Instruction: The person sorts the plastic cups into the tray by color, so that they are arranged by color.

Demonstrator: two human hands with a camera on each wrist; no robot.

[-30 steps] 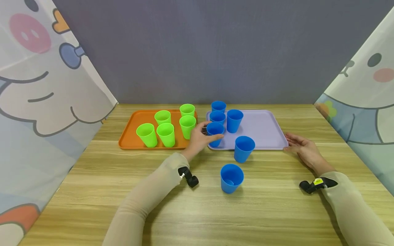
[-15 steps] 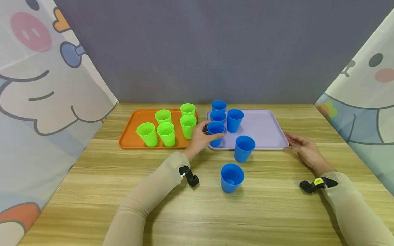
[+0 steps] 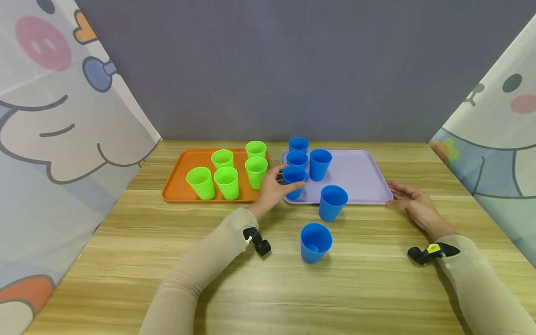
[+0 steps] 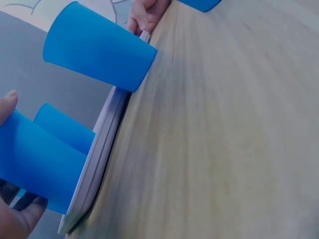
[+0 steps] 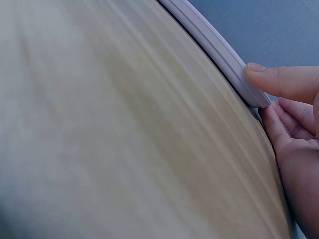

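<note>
My left hand [image 3: 271, 190] grips a blue cup [image 3: 294, 176], thumb on the near side and fingers round the far side. The cup stands upright at the front left corner of the lilac tray [image 3: 356, 177]; in the left wrist view the base of this cup [image 4: 45, 169] meets the tray's rim. Behind it are several more blue cups [image 3: 320, 163]. At the tray's front right corner, my right hand [image 3: 415, 207] pinches the edge. The right wrist view has the thumb [image 5: 279, 79] against the tray rim [image 5: 219, 50] and fingertips at its corner.
Left of the lilac tray lies an orange tray [image 3: 177, 186] bearing several green cups [image 3: 226, 184]. One blue cup [image 3: 332, 204] stands at the lilac tray's front edge, another blue cup [image 3: 315, 244] nearer on the wooden table [image 3: 368, 288]. A grey partition [image 3: 268, 70] rises behind.
</note>
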